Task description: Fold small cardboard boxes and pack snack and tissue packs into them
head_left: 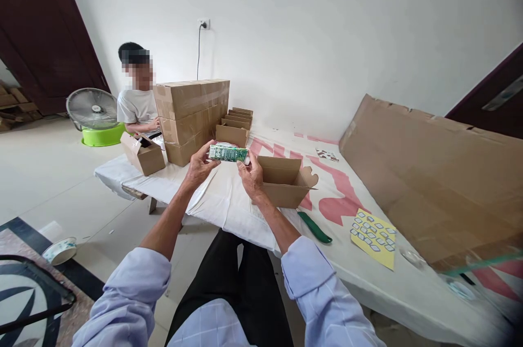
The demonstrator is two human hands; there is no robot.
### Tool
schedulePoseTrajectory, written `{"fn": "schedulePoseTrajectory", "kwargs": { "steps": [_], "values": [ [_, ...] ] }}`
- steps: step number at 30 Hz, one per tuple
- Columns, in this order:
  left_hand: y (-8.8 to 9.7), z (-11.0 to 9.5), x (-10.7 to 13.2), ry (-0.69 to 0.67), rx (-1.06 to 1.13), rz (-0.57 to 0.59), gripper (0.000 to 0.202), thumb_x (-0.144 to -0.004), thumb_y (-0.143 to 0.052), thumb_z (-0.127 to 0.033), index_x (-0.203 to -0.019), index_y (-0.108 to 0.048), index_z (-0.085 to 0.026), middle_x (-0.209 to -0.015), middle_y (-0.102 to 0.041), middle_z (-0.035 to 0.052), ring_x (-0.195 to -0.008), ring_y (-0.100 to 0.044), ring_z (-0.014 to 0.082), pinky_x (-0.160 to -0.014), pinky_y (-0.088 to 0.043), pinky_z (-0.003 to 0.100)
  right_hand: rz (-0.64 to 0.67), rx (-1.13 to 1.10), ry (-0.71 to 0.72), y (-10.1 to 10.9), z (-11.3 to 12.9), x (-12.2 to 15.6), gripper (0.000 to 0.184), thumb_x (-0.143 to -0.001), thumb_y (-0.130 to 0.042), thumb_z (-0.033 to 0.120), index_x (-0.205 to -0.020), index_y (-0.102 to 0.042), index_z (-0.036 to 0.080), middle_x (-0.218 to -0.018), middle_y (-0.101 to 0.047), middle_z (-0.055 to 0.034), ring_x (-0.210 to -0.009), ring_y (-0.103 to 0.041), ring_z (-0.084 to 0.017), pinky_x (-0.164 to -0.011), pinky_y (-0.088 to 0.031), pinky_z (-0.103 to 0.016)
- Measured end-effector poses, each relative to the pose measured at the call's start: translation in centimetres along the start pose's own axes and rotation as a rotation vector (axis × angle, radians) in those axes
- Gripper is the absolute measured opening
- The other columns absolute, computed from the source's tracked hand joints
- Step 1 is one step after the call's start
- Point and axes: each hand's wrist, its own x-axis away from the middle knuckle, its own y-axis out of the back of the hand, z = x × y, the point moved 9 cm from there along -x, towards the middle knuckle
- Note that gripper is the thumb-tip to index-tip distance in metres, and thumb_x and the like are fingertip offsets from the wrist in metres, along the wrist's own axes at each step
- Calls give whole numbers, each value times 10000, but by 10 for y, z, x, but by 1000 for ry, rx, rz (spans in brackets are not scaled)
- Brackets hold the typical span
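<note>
1. between the two hands, over the cloth-covered desk [232,211], is a small green printed carton [227,153], its long side running crosswise.
2. the left hand [200,164] pinches the carton's left end between fingers and thumb; the right hand [251,175] pinches its right end the same way.
3. just right of the right hand stands an open cardboard box [284,195], flaps raised.
4. near that box lie a dark green curved tool [314,227] and, farther right, a yellow sheet [372,241] bearing blue-edged labels.
5. beyond the hands, a row of open boxes [232,135] stands beside a stack of taped cardboard boxes [186,118].
6. left of the stack is another open box [149,159], with a person in a white shirt [134,106] behind.
7. along the desk's right side, a large cardboard sheet [429,178] stands tilted.
8. on the floor at far left, an electric fan [92,109] is by a lime-green basin [104,136].
</note>
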Motion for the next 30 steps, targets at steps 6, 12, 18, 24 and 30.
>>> {"fn": "schedulePoseTrajectory", "kwargs": {
  "steps": [6,12,18,24,30],
  "values": [
    [-4,-9,-13,-41,2,18,888,-733,-952,-311,-1559,-657,-169,-1264,-799,114,-1060,-759,243,-848,-628,308,-111,88,166,9,30,-3,777,-963,-735,554,-1668,-533,298,-1569,-645,-111,-1409,-606,-321,-1210,-518,-497],
    [-8,-22,-19,-80,5,39,896,-751,-950,-297,-1575,-634,-146,-1294,-786,118,-1128,-748,247,-951,-622,325,-89,109,207,8,45,-4,770,-1015,-699,564,-1702,-470,301,-1711,-521,-121,-1517,-527,-335,-1281,-444,-555],
    [-11,-40,-15,-118,-7,50,877,-763,-950,-329,-1564,-623,-188,-1361,-754,111,-1173,-732,238,-970,-613,318,-112,151,308,7,59,1,731,-1038,-670,588,-1681,-488,291,-1659,-565,-136,-1445,-605,-327,-1194,-542,-528],
    [-4,-5,43,35,-319,194,666,-736,-924,-276,-1362,-712,-190,-1166,-756,58,-941,-718,204,-843,-593,310,-98,273,244,7,13,61,640,-1017,-698,473,-1610,-569,268,-1563,-632,-137,-1429,-621,-326,-1149,-588,-483],
    [-7,72,114,216,-768,401,664,-684,-846,-68,-1325,-735,-202,-1188,-752,80,-1073,-729,276,-1011,-587,423,4,344,-32,11,-84,131,610,-917,-724,325,-1514,-647,234,-1381,-729,-132,-1096,-737,-262,-883,-652,-378]
  ]
}}
